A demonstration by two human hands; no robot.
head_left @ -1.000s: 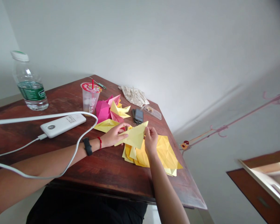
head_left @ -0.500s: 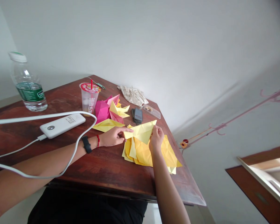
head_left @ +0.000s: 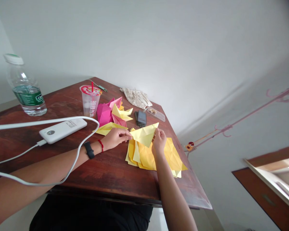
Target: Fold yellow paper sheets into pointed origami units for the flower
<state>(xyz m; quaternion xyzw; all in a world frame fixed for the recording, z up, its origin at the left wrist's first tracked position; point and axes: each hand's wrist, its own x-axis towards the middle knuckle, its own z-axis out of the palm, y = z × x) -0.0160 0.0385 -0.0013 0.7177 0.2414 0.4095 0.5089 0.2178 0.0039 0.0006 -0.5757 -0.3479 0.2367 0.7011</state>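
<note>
A pale yellow sheet of folded origami paper [head_left: 145, 134] is stretched between my hands, over a stack of creased yellow paper [head_left: 172, 154]. My left hand [head_left: 116, 138] pinches its left corner between thumb and fingers. At its right end my right hand [head_left: 159, 141] grips the upper corner; some of those fingers are hidden behind the hand. Just beyond my left hand lie a flat pale yellow folded piece [head_left: 108, 127] and several folded pieces, among them a magenta one [head_left: 104, 114] and a light yellow one [head_left: 121, 113].
A white power bank [head_left: 62, 131] with a cable [head_left: 69, 173] looping over my left forearm lies left. Behind stand a water bottle [head_left: 27, 93] and a plastic cup [head_left: 90, 102] with a straw. A dark gadget [head_left: 140, 118], a clear case [head_left: 156, 114] and a cloth [head_left: 136, 98] lie farther back.
My left index finger, stretched along the sheet before, has drawn back into a pinch at the corner. The sheet's left part has narrowed to a point. My right hand keeps its grip.
</note>
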